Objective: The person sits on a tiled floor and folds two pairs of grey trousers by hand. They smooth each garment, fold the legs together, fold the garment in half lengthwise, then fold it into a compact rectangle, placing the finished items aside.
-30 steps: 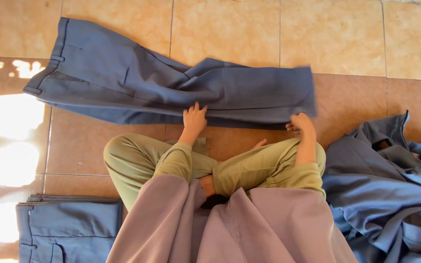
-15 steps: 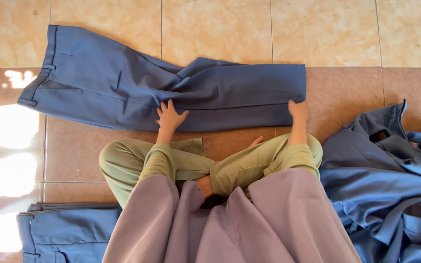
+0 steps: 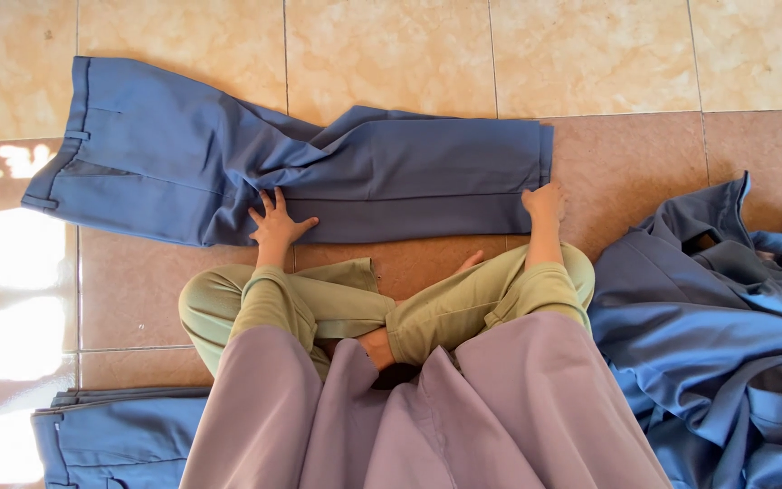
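A pair of blue trousers (image 3: 228, 154) lies flat across the tiled floor in front of me, waistband at the left, leg ends at the right. My left hand (image 3: 275, 222) presses flat on the cloth near the crotch, fingers spread. At the hem, my right hand (image 3: 545, 201) rests on the near corner of the leg ends; whether it pinches the cloth I cannot tell. I sit cross-legged in olive-green trousers (image 3: 346, 303) with a mauve garment (image 3: 427, 417) draped over my lap.
A heap of blue garments (image 3: 717, 335) lies on the floor at my right. Folded blue trousers (image 3: 110, 435) sit at the lower left. Bright sun patches (image 3: 2, 263) fall on the tan floor tiles (image 3: 391, 50) at the left.
My left hand slid leftward along the trousers from the leg toward the crotch. My right hand stayed at the hem. The view shifted slightly.
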